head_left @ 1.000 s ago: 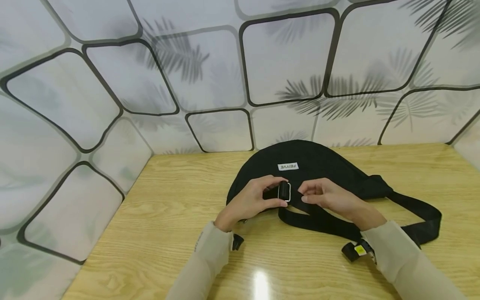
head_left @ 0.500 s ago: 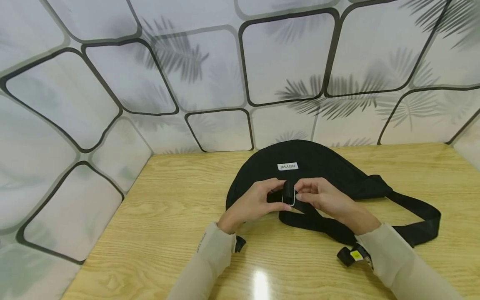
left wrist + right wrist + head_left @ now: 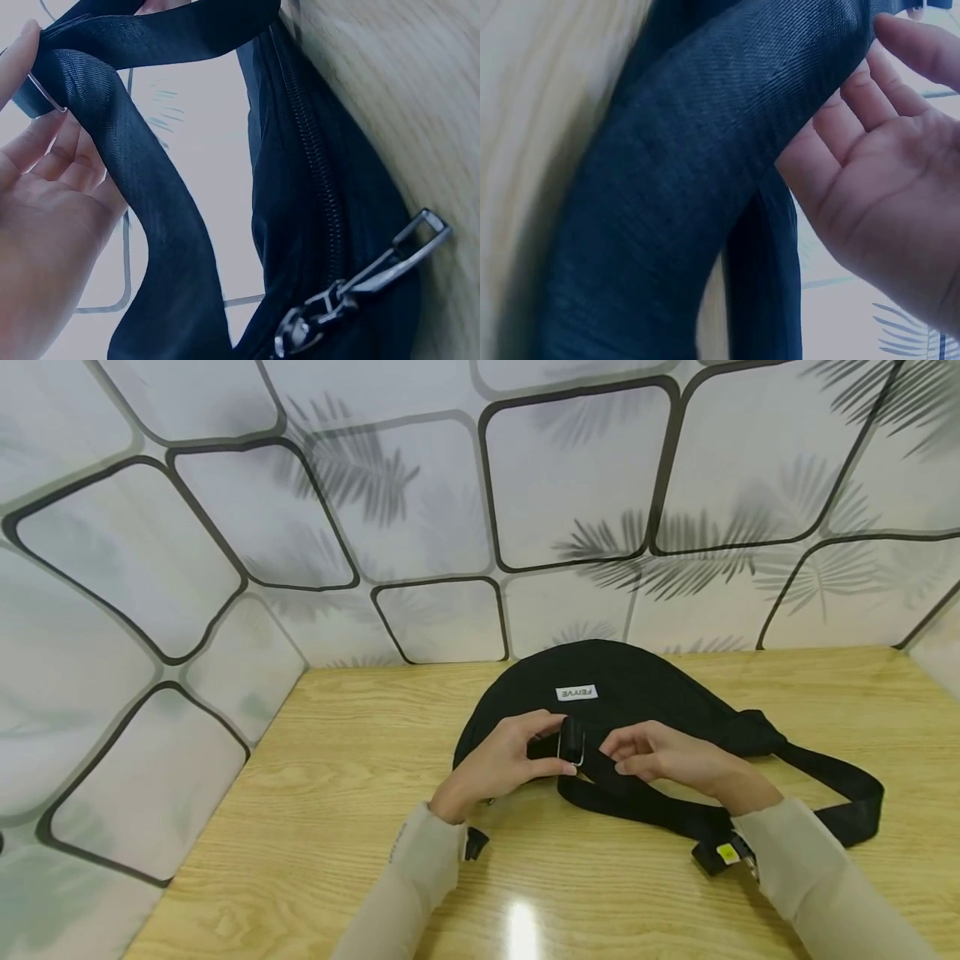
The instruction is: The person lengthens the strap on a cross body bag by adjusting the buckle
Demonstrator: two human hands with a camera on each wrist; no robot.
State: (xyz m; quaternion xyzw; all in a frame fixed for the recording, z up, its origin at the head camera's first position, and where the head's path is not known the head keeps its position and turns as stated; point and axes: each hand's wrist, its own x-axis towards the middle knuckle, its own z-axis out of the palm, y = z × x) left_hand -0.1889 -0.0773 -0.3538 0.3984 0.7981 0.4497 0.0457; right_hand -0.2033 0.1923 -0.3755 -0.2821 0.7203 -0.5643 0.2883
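Observation:
In the head view, my left hand [image 3: 506, 756] pinches a metal-framed strap slider [image 3: 572, 743] with black webbing looped through it, thumb below and fingers above. The left wrist view shows the webbing strap [image 3: 142, 165] hanging from those fingers. A little to the right, my right hand [image 3: 663, 758] is loosely curled, thumb and fingertips apart, a short gap from the slider. Seen from the right wrist, the strap [image 3: 682, 142] crosses in front of its fingertips and hides them. Behind both hands lies a black crescent waist bag [image 3: 637, 685] with a white label [image 3: 576, 692].
The bag's long strap [image 3: 847, 818] loops to the right over the wooden table [image 3: 337, 827]. A zipper pull [image 3: 397, 255] hangs from the bag's zip. A patterned wall [image 3: 577, 485] rises behind the table. Small black devices [image 3: 720, 853] sit at both wrists.
My right hand moves in to the slider's side half a second ago, then draws back to the right. My left hand and the slider shift slightly right and back.

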